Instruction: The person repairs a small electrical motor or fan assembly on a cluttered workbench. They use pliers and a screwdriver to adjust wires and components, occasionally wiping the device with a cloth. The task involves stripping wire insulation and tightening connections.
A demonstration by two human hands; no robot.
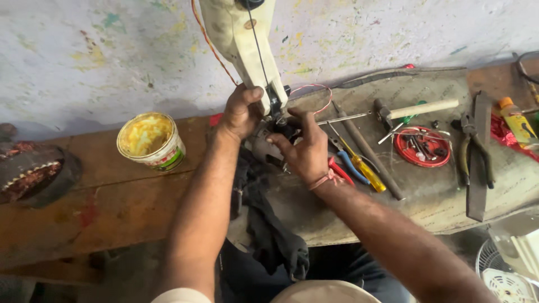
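Gripping the cream plastic appliance housing [242,33] near the wooden workbench's [112,196] back edge, left hand [240,112] wraps closed around its lower end. Right hand [303,148], fingers curled, pinches the dark metal fitting [279,120] beneath it. Yellow-handled screwdriver [368,171] lies just right.

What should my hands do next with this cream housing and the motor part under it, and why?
Probably keep the left hand steadying the cream housing while the right hand works the dark motor part at their joint: both already grip there, and wires hang close.
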